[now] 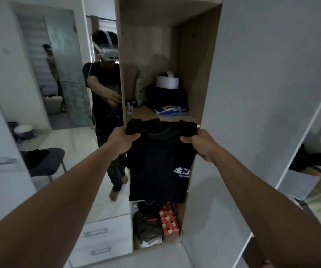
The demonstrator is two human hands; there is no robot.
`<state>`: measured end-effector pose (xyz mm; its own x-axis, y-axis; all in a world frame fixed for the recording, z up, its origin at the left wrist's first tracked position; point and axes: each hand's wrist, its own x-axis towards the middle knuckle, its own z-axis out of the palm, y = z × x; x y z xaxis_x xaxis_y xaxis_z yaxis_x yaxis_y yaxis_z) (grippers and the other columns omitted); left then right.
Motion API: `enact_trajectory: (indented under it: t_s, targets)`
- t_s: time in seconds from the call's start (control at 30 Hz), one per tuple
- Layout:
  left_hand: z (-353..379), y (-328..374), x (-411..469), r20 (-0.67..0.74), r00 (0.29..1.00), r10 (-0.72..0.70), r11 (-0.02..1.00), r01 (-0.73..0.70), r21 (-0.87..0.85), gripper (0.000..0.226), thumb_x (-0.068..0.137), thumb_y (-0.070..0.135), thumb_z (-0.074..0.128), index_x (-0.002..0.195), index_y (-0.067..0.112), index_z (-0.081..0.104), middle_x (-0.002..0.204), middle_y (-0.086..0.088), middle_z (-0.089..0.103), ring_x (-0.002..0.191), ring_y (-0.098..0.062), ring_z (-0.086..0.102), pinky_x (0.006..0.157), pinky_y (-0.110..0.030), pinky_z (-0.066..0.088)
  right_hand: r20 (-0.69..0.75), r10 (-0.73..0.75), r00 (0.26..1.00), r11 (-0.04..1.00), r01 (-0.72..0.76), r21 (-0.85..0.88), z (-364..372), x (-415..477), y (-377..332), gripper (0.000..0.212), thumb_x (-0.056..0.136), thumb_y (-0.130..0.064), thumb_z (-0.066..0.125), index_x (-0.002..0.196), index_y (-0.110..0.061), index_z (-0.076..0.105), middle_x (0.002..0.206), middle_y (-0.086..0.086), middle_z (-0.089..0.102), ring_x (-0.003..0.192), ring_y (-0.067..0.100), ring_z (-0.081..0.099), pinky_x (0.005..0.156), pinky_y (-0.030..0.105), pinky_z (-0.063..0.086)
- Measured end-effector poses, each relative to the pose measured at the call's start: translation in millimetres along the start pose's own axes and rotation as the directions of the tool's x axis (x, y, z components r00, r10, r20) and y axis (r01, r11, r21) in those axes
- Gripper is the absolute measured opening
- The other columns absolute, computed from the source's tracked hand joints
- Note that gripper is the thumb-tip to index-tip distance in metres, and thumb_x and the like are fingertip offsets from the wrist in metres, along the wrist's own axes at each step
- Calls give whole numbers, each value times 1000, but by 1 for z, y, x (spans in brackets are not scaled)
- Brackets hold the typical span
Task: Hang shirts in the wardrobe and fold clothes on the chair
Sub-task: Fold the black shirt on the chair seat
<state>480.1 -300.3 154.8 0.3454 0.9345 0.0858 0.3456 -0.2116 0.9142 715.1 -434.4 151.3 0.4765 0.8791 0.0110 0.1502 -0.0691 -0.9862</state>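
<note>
Both hands held the black T-shirt [159, 167] up before the open wardrobe [191, 64]: left hand [123, 137] bunching one shoulder, right hand [198, 144] pinching the other. Light, limp cloth, probably, so the shoulders suited. No hanger showed. A clothes pile [165, 95] crowded the shelf at twelve o'clock, with the chair [49, 167] at nine.

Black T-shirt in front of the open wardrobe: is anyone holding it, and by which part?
Yes. The black T-shirt is held up by its two shoulders: the left hand grips one shoulder and the right hand grips the other.
</note>
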Motion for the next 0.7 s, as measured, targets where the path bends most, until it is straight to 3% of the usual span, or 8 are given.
enact_trajectory:
  t_s: [0.1,0.27,0.37,0.43,0.53,0.7]
  targets:
    - [28,-25,39,2,999,-35,999,34,42,37,93,38,67,124,20,64,109,-7,69,104,-29,64,96,-44,51,-34,35,999,999,-35,-9,0,29,23,47,86,-15,78,130,-7,63,115,6,74,103,24,72,97,45,57]
    - [76,-66,88,51,994,-94,994,90,67,39,104,33,46,139,17,48,116,-9,62,107,-32,60,85,-39,48,-72,45,996,999,-44,18,2,87,65,41,84,-14,79,123,-12,67,114,3,75,104,22,72,101,45,54]
    - [102,-85,111,153,970,-187,966,210,-149,47,107,27,37,152,38,27,134,7,45,125,-32,48,91,-51,46,-76,47,996,999,-46,24,2,117,90,38,82,-17,80,117,-21,69,114,-1,75,105,21,72,101,45,54]
    - [124,-101,133,175,961,-216,903,265,-338,42,108,26,37,147,40,32,128,11,47,125,-27,48,99,-62,45,-71,52,996,997,-48,63,1,145,114,39,80,-19,81,116,-26,67,117,-3,74,108,21,71,101,44,53]
    - [159,-135,173,91,980,-175,893,197,-405,32,104,36,48,136,35,48,110,15,60,117,-22,59,102,-52,49,-86,87,992,989,-76,128,-1,184,153,54,72,-23,84,124,-19,67,116,-2,75,107,21,72,103,44,52]
    - [211,-190,237,22,982,-187,870,176,-460,19,97,41,56,113,38,66,112,4,72,104,-23,68,99,-49,52,-92,171,981,967,-149,208,-4,244,223,62,70,-22,86,127,-11,65,113,2,76,102,24,73,100,44,54]
